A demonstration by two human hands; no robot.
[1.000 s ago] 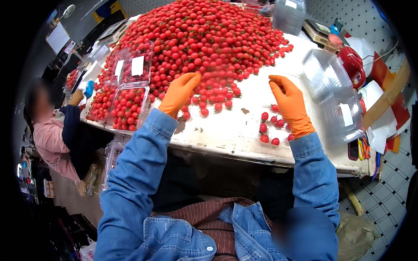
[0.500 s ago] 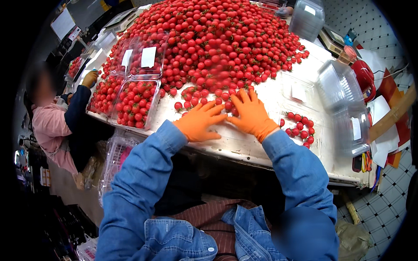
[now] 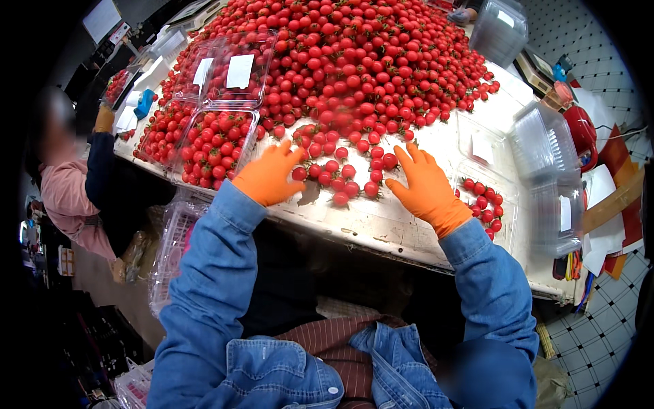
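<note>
My left hand (image 3: 267, 177), in an orange glove, is over the white tabletop, fingers apart and empty, beside a loose cluster of cherry tomatoes (image 3: 338, 181). My right hand (image 3: 426, 192), gloved alike, is open on the cluster's other side, its fingers spread near the tomatoes. The large tomato pile (image 3: 361, 61) rises behind both hands. Left of my left hand is a filled clear clamshell (image 3: 218, 150) with its labelled lid (image 3: 239, 71) raised. Right of my right hand lies an open clamshell (image 3: 481, 208) holding several tomatoes.
Stacked clear containers (image 3: 541, 136) stand at the right with a red appliance (image 3: 579, 127), papers and cardboard (image 3: 606, 208). A co-worker (image 3: 78, 198) in pink sits at the left near a blue tape dispenser (image 3: 143, 103). A plastic crate (image 3: 167, 262) is below the table edge at left.
My hands came inward to the loose tomatoes, then moved apart, left hand leftward and right hand rightward. Loose tomatoes now sit lower between them. The co-worker's arm has moved.
</note>
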